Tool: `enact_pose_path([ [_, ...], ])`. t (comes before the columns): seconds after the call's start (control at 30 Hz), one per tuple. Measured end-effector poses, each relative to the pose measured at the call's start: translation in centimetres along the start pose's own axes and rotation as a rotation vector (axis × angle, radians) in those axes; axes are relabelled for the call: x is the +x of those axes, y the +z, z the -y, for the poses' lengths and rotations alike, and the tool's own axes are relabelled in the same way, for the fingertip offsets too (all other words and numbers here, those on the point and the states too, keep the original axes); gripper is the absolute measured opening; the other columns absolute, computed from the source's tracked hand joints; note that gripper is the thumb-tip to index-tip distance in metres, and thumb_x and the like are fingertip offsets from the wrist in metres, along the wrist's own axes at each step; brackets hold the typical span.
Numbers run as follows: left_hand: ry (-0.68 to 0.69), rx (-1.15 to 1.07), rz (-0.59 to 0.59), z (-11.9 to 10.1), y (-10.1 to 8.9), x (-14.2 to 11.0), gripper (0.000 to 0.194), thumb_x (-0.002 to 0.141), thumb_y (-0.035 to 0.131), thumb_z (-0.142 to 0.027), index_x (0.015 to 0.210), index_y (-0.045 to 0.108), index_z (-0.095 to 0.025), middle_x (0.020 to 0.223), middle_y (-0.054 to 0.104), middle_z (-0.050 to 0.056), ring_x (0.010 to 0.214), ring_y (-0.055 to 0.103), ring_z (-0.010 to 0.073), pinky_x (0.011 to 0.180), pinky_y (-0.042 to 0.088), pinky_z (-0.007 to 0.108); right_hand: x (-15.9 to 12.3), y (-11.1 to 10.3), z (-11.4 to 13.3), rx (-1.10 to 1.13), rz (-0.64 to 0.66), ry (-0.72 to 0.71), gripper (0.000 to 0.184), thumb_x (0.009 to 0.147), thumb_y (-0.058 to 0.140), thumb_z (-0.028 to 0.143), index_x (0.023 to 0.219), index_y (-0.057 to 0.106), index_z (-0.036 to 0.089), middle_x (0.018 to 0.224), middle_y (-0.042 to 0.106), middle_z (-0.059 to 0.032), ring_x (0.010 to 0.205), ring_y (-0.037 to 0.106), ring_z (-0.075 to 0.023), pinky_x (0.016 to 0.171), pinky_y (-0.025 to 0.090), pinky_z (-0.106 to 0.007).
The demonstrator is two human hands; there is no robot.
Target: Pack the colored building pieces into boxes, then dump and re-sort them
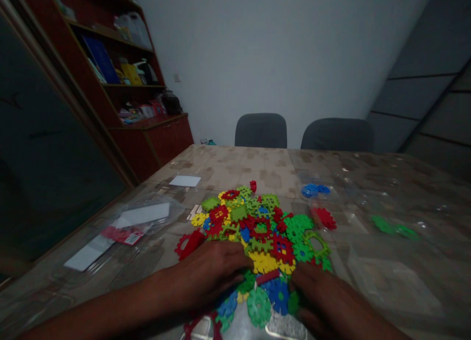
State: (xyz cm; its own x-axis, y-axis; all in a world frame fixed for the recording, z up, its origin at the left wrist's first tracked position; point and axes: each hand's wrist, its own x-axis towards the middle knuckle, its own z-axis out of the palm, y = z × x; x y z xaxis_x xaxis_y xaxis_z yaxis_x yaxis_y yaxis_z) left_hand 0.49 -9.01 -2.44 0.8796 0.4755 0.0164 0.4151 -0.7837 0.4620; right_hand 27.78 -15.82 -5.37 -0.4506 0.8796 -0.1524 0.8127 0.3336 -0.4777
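A heap of plastic interlocking toy pieces (265,261) in red, yellow, green and blue lies in front of me, many of them gear-shaped. Palm down over its near left side is my left hand (215,269), open, with its fingers reaching across the pieces. At the near right edge, my right hand (320,298) has its fingers and thumb around a dark green gear piece (293,303), partly hidden by the hand. Between the hands lie a blue gear piece (278,296), a lighter green gear piece (258,305) and a dark red bar (268,277).
Clear plastic packaging with white cards and a red label (127,234) lies at the left. Blue pieces (315,190), a red piece (324,218) and green pieces (393,227) sit at the right. Two grey chairs (260,130) stand behind the patterned table (235,166).
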Motion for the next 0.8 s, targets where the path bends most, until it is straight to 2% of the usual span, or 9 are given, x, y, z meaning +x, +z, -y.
enact_pose_path([
  [0.07,0.041,-0.047,0.026,-0.4,-0.2,0.0,0.018,0.098,0.052,-0.013,0.110,0.061,-0.023,0.101,0.065,0.003,0.087,0.061,0.0153,0.076,0.047,0.026,0.0,-0.1,-0.1,0.019,-0.013,-0.024,0.025,0.076,0.059,0.003,0.092,0.067,0.020,0.097,0.072,-0.0077,0.084,0.066,-0.0223,0.073,0.050,-0.033],
  [0.13,0.063,-0.106,0.057,-0.9,-0.3,-0.1,0.016,0.099,0.055,-0.015,0.110,0.062,-0.024,0.102,0.066,0.002,0.090,0.062,0.0147,0.079,0.048,0.025,0.0,-0.2,0.0,0.068,-0.021,-0.053,0.024,0.076,0.059,0.002,0.089,0.068,0.020,0.092,0.073,-0.0051,0.079,0.065,-0.0192,0.069,0.047,-0.029],
  [0.23,0.058,-0.131,0.101,-1.5,0.1,-0.1,0.020,0.098,0.057,-0.014,0.114,0.061,-0.025,0.105,0.067,0.002,0.095,0.063,0.0150,0.083,0.048,0.025,0.1,0.0,0.3,0.138,-0.024,-0.074,0.033,0.072,0.063,0.001,0.098,0.070,0.021,0.097,0.074,-0.0040,0.086,0.066,-0.0193,0.075,0.046,-0.028],
  [0.3,0.043,-0.090,0.116,-1.7,0.5,-0.1,0.026,0.094,0.059,-0.012,0.116,0.060,-0.024,0.107,0.066,0.002,0.094,0.064,0.0159,0.080,0.049,0.026,0.3,0.3,0.6,0.165,-0.018,-0.084,0.043,0.070,0.063,0.000,0.105,0.070,0.022,0.104,0.075,-0.0041,0.092,0.067,-0.0203,0.079,0.046,-0.028],
  [0.4,0.015,0.001,0.090,-1.6,1.1,0.0,0.027,0.092,0.060,-0.012,0.117,0.059,-0.024,0.107,0.065,0.003,0.090,0.063,0.0170,0.073,0.048,0.026,0.6,0.5,0.9,0.160,-0.008,-0.109,0.042,0.072,0.061,0.002,0.107,0.069,0.022,0.107,0.075,-0.0050,0.093,0.067,-0.0202,0.079,0.047,-0.028],
  [0.53,0.038,0.079,0.011,-0.9,1.0,0.1,0.010,0.098,0.051,-0.016,0.100,0.060,-0.021,0.096,0.063,0.003,0.079,0.059,0.0150,0.065,0.044,0.025,1.0,0.4,1.4,0.131,-0.017,-0.141,0.025,0.076,0.058,0.003,0.093,0.069,0.018,0.096,0.074,-0.0061,0.083,0.066,-0.0179,0.074,0.047,-0.026],
  [0.67,0.062,0.052,-0.062,0.1,0.0,0.1,0.018,0.102,0.044,-0.017,0.103,0.061,-0.021,0.097,0.063,0.005,0.080,0.058,0.0153,0.068,0.044,0.025,1.4,1.4,1.7,0.171,-0.005,-0.228,0.036,0.075,0.061,0.004,0.106,0.070,0.021,0.103,0.075,-0.0057,0.093,0.068,-0.0193,0.080,0.049,-0.027],
  [0.8,0.043,0.064,-0.077,0.4,-1.3,-0.1,0.019,0.100,0.043,-0.015,0.104,0.061,-0.021,0.097,0.063,0.006,0.079,0.059,0.0156,0.067,0.045,0.025,2.0,2.5,2.6,0.148,0.075,-0.233,0.049,0.077,0.067,0.010,0.125,0.065,0.023,0.112,0.074,-0.0083,0.102,0.068,-0.0234,0.086,0.051,-0.030],
])
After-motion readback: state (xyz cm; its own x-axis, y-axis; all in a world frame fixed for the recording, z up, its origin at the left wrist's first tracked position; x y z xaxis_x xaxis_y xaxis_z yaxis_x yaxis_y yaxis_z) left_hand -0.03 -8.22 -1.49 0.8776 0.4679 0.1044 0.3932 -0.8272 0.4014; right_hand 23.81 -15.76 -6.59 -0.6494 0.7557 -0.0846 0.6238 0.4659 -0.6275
